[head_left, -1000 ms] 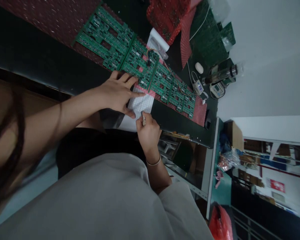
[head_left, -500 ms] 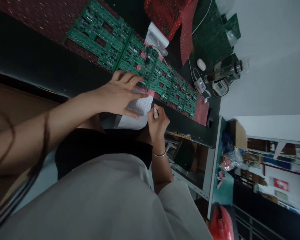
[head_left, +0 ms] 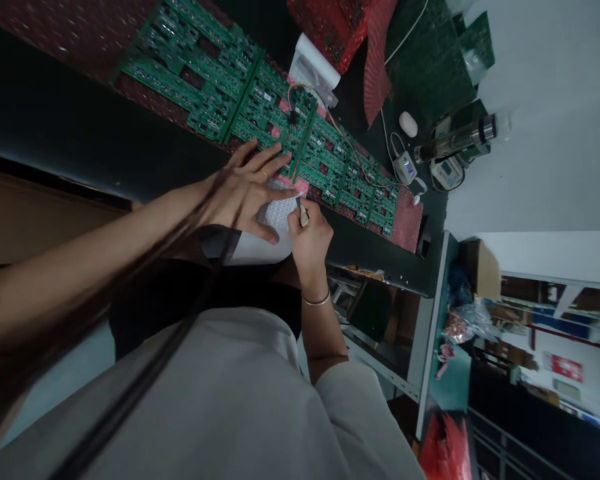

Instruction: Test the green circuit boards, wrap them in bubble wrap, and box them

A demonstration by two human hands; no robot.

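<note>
My left hand point(head_left: 247, 197) lies with its fingers spread. Its thumb and index finger rest on a white sheet point(head_left: 280, 212) printed with rows of small marks, while the other fingertips reach over the edge of a green circuit board point(head_left: 264, 110). Close to the sheet's right edge, my right hand point(head_left: 311, 237) is closed round a small tool with a beige end point(head_left: 304, 216). Its tip points at the sheet's upper right corner; the rest is hidden in my fingers, so its kind is unclear. The lower part of the sheet hangs over the table edge towards my lap.
Several joined green boards point(head_left: 330, 160) run along red bubble wrap point(head_left: 407, 220) on the dark table point(head_left: 370, 243). A thin cable point(head_left: 333, 123) crosses them to a small white device point(head_left: 405, 167). Behind lie a white roll point(head_left: 317, 61) and a red bubble-wrap bundle point(head_left: 325, 30).
My right hand has moved slightly up and left, nearer my left index finger, along the sheet's edge. Dark blurred strands have swung across my left arm. My left hand stays spread on the sheet.
</note>
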